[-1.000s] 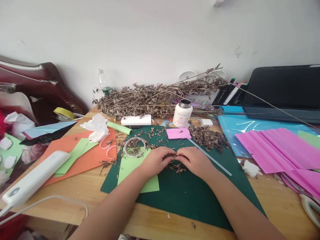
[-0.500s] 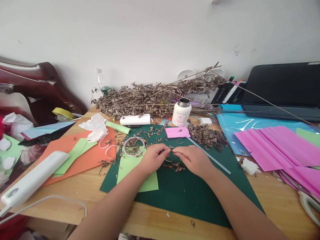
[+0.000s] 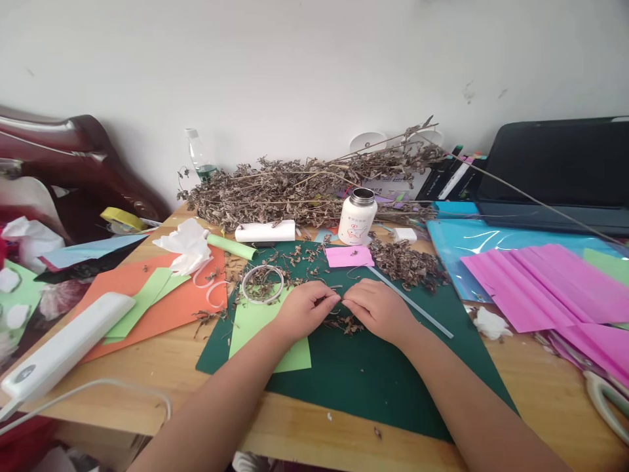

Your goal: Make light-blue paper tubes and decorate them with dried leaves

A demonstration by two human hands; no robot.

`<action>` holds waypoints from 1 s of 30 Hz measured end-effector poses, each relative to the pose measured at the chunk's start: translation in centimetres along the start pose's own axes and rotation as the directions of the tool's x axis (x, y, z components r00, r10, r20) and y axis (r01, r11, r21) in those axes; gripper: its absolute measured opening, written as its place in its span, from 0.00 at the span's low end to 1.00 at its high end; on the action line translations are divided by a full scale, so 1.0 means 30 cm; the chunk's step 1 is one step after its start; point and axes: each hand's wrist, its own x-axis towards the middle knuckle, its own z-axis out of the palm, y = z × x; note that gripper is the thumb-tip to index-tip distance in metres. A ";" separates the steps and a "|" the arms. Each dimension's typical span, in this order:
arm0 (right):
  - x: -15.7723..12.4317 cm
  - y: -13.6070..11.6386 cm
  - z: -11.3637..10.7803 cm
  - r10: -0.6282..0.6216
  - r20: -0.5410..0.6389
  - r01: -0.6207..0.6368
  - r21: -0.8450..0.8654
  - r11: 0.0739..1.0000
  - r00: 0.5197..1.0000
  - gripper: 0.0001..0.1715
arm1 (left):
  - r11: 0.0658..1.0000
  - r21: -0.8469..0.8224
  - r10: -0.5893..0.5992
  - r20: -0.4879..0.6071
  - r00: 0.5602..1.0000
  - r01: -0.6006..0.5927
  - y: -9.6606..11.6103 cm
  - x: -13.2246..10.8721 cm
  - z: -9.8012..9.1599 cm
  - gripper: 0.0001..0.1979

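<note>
Fingertips (image 3: 336, 297) of both hands, overlapping a second ago, now barely meet over the green cutting mat (image 3: 383, 387); fine fingerwork seems unfinished. Left hand (image 3: 305, 307), then right hand (image 3: 379, 309): fingers bunched; cannot tell how tight either pinch is, or what it holds. Dried leaf scraps (image 3: 348, 324) below, mid-mat. Containers: clear plastic bottle (image 3: 197, 151), table's far left corner, green low down, liquid or label unclear; white ring (image 3: 244, 287) near mat's left edge, leaf bits inside; white flask (image 3: 358, 221), mat's far edge, uncapped, contents hidden.

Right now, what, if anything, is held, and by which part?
Cannot be told: the left hand and right hand nearly meet by dried leaves; anything pinched is hidden or too small.
</note>
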 end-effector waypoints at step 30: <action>-0.104 0.212 -0.084 0.578 -0.760 -0.499 0.393 0.772 0.297 0.11 | 0.980 0.182 -0.099 0.080 0.992 0.083 0.151 0.101 0.036 0.10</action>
